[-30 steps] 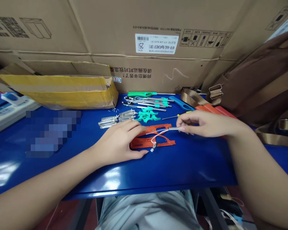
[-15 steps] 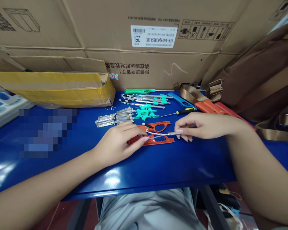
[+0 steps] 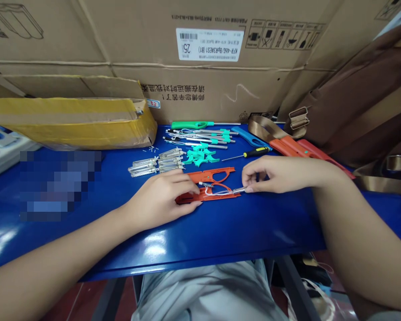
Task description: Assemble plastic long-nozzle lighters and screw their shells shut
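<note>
My right hand pinches a thin metal lighter tube between thumb and fingertips. White wires trail from the tube over the nearer orange lighter shell half, and the tube's inner end lies at that half's right tip. Around the left end of the same half, my left hand is closed, thumb on the near side and fingers over the top. Just behind lies the second orange shell half, its trigger loop pointing right. My left fingers partly cover both halves.
Behind the hands lie clear fuel tanks, green trigger pieces, metal tubes with wires, a green lighter and a screwdriver. Orange and blue lighters rest right. A yellow-taped box stands left, a brown bag right.
My right hand has brought the tube slightly down and left onto the nearer shell half. The wires now lie over that half. The left thumb has drawn back from the wire. The view shifted slightly.
</note>
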`<state>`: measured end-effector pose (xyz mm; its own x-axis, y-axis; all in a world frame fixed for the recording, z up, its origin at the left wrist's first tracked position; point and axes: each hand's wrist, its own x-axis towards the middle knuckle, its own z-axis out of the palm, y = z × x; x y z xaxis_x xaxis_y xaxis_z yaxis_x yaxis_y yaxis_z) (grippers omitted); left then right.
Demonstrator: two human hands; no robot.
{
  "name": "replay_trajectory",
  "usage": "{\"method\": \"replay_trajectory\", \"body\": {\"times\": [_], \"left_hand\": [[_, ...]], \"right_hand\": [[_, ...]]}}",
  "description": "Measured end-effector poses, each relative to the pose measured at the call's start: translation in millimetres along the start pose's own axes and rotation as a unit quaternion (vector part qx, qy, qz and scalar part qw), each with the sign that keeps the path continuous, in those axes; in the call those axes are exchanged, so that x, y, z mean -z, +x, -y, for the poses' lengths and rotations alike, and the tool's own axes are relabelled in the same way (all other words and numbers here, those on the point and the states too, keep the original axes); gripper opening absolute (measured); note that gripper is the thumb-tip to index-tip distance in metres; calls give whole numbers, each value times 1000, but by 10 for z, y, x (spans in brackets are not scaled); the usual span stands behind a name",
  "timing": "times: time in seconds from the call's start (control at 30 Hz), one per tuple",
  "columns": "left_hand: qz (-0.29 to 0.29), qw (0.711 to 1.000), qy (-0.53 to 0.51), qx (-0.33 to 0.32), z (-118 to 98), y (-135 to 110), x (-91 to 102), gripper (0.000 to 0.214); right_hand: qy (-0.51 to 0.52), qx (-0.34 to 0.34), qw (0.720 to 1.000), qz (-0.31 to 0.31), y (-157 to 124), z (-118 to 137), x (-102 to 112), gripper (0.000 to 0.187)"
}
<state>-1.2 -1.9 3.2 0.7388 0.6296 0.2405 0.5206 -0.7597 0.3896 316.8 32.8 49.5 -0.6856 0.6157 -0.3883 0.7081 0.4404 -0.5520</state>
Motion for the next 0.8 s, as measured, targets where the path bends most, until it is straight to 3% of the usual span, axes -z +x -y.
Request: {"method": "replay_trajectory", "body": {"times": [0.13,0.43,0.8], "left_hand": [[-4,1000,-9,18,22,-20,-1,12],[-23,999,11,23,4,10,-2,42],[-3,999,26,32,29,10,-16,43]], "right_hand": [[4,-8,1000,-5,16,-24,-12,28],[8,-16,1000,-11,37,49,-33,22],[-4,-4,1000,-19,85,87,-57,23]]}}
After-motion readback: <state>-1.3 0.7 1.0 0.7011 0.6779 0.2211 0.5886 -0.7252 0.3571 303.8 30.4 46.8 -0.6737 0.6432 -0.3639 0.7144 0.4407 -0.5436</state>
